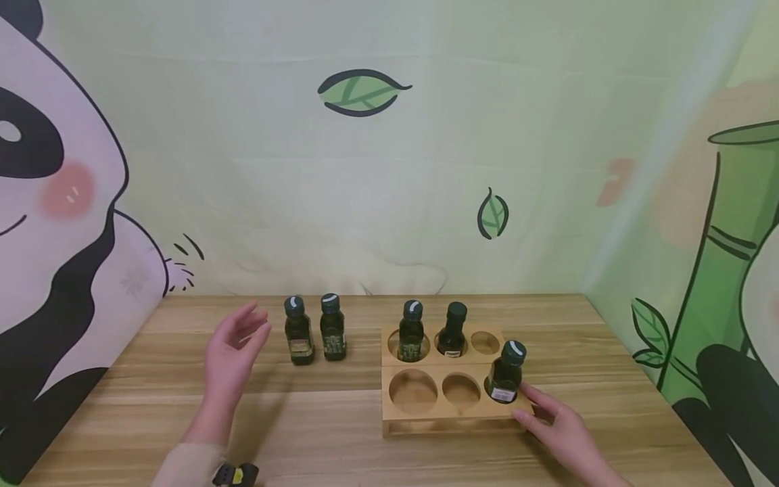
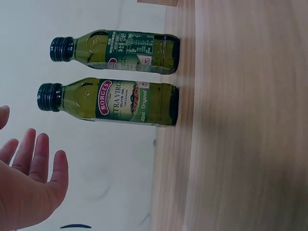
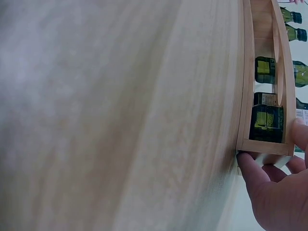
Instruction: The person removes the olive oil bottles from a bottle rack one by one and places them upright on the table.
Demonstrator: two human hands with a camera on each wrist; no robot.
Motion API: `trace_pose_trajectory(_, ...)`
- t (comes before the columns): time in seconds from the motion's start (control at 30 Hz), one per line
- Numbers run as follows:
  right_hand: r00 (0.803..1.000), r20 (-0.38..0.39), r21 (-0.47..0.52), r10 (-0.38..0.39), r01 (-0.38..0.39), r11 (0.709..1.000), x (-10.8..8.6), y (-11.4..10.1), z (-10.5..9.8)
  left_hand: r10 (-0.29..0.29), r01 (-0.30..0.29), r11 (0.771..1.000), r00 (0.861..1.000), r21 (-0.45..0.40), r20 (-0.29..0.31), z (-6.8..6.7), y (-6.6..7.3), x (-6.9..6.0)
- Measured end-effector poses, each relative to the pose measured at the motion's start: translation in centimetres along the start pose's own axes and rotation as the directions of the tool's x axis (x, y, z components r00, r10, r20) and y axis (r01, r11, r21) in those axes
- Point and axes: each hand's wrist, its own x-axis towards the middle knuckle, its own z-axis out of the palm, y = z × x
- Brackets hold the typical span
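My left hand (image 1: 233,352) hovers with spread, relaxed fingers just left of two green olive oil bottles. These are the nearer bottle (image 1: 299,341), whose Borges label faces the left wrist view, and a second bottle (image 1: 333,335) beside it; both stand upright on the table. To their right is a two-tier wooden rack (image 1: 426,412) with round holes. It holds a bottle at back left (image 1: 411,338), a dark bottle at back middle (image 1: 453,331) and a bottle at front right (image 1: 506,379). My right hand (image 1: 560,429) grips the rack's right end, fingers around its corner (image 3: 276,192).
The wood-grain table (image 1: 316,433) runs back to a pale green curtain (image 1: 243,203) printed with leaves and pandas. Three rack holes hold no bottle: front left, front middle and back right. A dark watch-like band (image 1: 236,475) is on the left wrist.
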Motion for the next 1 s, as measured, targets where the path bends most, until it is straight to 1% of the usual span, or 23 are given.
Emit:
trace_pose_trajectory(0.1, 1.0, -0.001, 0.002, -0.005, 0.005, 1.0, 0.0, 0.0, 0.0, 0.006, -0.006, 1.0, 1.0, 0.009, 0.013, 0.0, 0.1, -0.3)
trace_pose_trajectory(0.23, 1.0, 0.003, 0.007, 0.003, -0.003, 1.0, -0.1, 0.0, -0.1, 0.004, -0.007, 0.999, 0.998, 0.037, 0.068, 0.2, 0.1, -0.9)
trace_pose_trajectory(0.4, 1.0, 0.002, 0.006, 0.005, -0.005, 1.0, -0.1, 0.0, 0.0, 0.031, -0.037, 0.999, 0.989, 0.04, 0.147, 0.7, 0.0, -1.7)
trace_pose_trajectory(0.53, 1.0, 0.002, 0.012, -0.007, 0.007, 1.0, 0.0, 0.0, 0.1, 0.043, -0.05, 0.998, 0.982, 0.036, 0.185, 1.1, -0.1, -2.3)
trace_pose_trajectory(0.7, 1.0, 0.003, 0.02, -0.013, 0.012, 1.0, 0.0, -0.1, 0.1, 0.051, -0.059, 0.998, 0.975, 0.032, 0.216, 2.0, 0.0, -3.1)
trace_pose_trajectory(0.83, 1.0, 0.001, 0.02, -0.02, 0.02, 1.0, -0.1, 0.0, 0.0, 0.057, -0.061, 0.998, 0.967, 0.008, 0.249, 2.9, 0.0, -3.7)
trace_pose_trajectory(1.0, 1.0, -0.004, 0.033, -0.02, 0.02, 0.999, -0.1, 0.1, 0.0, 0.042, -0.049, 0.999, 0.956, 0.016, 0.289, 4.0, -0.2, -4.3)
